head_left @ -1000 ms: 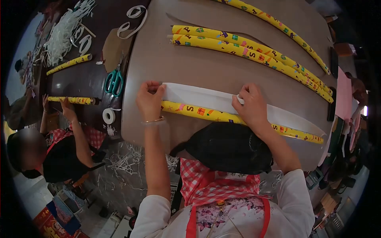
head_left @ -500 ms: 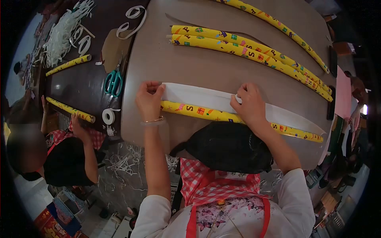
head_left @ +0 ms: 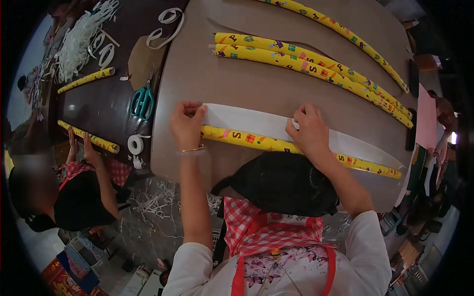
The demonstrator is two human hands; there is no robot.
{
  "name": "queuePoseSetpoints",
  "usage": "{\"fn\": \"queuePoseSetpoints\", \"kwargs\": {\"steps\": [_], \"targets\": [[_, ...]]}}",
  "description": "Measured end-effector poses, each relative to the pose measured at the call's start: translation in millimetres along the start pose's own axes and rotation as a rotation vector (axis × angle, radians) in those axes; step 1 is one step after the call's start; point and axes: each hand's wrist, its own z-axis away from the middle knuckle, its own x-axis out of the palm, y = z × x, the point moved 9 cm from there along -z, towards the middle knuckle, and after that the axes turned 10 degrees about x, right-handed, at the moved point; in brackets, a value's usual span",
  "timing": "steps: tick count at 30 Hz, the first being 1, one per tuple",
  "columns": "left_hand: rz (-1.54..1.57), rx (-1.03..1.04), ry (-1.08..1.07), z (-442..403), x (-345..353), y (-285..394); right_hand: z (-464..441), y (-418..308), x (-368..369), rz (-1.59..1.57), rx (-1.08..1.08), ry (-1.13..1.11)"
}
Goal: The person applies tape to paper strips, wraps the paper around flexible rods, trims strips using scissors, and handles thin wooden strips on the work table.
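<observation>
A partly rolled sheet of yellow printed wrapping paper [head_left: 251, 139] lies along the table edge in front of me. Its white underside [head_left: 242, 117] shows as a flat strip beyond the roll. At the strip's left corner, my left hand [head_left: 188, 121] is closed, thumb and fingers pinching the paper edge. My right hand [head_left: 309, 129] is curled around the far edge of the same strip near its middle, fingertips pressed together on it. A black bag [head_left: 284, 182] rests at the table's near edge, below the roll.
Several finished yellow rolls [head_left: 276, 55] lie at the back of the table [head_left: 237, 84]. Left, on a dark table, are green-handled scissors [head_left: 142, 103], a tape roll [head_left: 135, 144], white strips [head_left: 81, 44] and brown card [head_left: 140, 61]. A co-worker [head_left: 81, 200] handles a yellow roll [head_left: 101, 143] there.
My hands keep their grip on the paper with hardly any movement. The co-worker's two hands have come closer together on their roll.
</observation>
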Motion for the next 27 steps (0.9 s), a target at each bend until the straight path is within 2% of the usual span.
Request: {"fn": "queuePoseSetpoints", "kwargs": {"steps": [5,7,8,11,14,16,18,21,23,24,26,27], "targets": [[-0.025,-0.025,0.003,0.7,-0.1,-4.2,-0.9,0.7,1.8,-0.002,0.003,-0.010],[-0.276,0.140,0.104,0.2,-10.3,5.2,-0.1,0.5,2.5,0.005,-0.007,0.001],[-0.273,0.140,0.113,-1.8,-10.8,1.0,-0.2,-0.4,1.5,0.010,-0.017,0.013],[-0.178,0.101,0.032,-12.1,-3.4,-9.1,-0.8,0.7,4.1,0.048,0.031,-0.045],[-0.207,-0.003,-0.035,-18.6,-3.2,-12.9,-1.1,2.2,5.6,0.064,0.048,-0.077],[-0.121,-0.111,-0.081,-18.2,-2.0,-12.8,-1.8,2.5,7.3,0.061,0.049,-0.085],[-0.113,-0.095,-0.078,-16.5,-2.6,-7.1,-0.7,1.7,5.8,0.060,0.051,-0.093],[0.076,-0.041,-0.091,-11.6,11.0,-13.3,-0.5,-0.2,3.4,0.055,0.074,-0.107],[-0.137,0.227,0.097,-6.3,1.2,0.2,0.0,-0.5,3.8,0.042,0.070,-0.101],[-0.135,0.222,0.108,-0.9,-0.1,6.3,0.0,-0.8,4.7,0.045,0.058,-0.101],[-0.283,0.596,0.270,22.2,-10.0,65.7,-1.2,0.7,6.8,0.073,0.053,-0.095],[-0.285,0.594,0.276,28.7,-9.0,76.3,-0.9,1.1,7.8,0.073,0.046,-0.094]]}}
